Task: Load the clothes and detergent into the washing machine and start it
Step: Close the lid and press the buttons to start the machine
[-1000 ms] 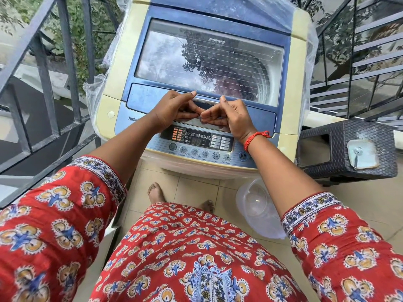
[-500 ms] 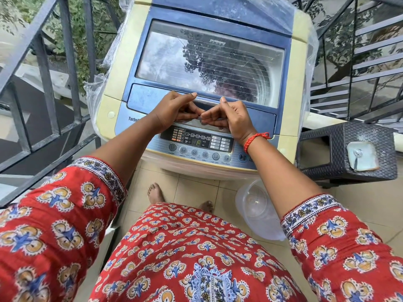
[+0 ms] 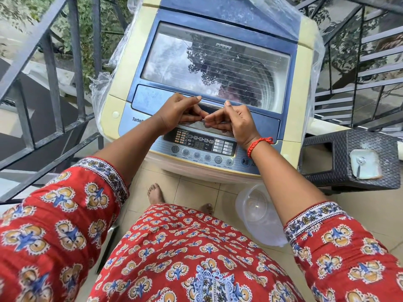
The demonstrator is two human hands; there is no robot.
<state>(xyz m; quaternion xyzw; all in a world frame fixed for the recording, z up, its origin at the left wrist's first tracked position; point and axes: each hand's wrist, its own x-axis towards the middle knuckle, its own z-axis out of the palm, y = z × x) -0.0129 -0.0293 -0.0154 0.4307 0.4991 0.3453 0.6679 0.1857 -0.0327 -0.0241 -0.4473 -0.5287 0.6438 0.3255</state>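
Note:
A cream and blue top-loading washing machine point(image 3: 306, 68) stands in front of me with its glass lid point(image 3: 216, 68) down. Through the glass I make out the drum; its contents are hard to tell under reflections. My left hand point(image 3: 181, 112) and my right hand point(image 3: 237, 120) grip the lid handle point(image 3: 212, 104) at the lid's front edge, thumbs on top and fingers curled beneath, fingertips almost meeting. Just below my hands lies the control panel point(image 3: 202, 147) with its display lit and a row of round buttons.
A dark wicker stool point(image 3: 327, 171) stands right of the machine, carrying a small dish with a spoon point(image 3: 364, 163). A clear plastic tub point(image 3: 259, 212) sits on the tiled floor by my feet. A metal railing point(image 3: 50, 62) runs along the left; stairs point(image 3: 375, 62) rise at the right.

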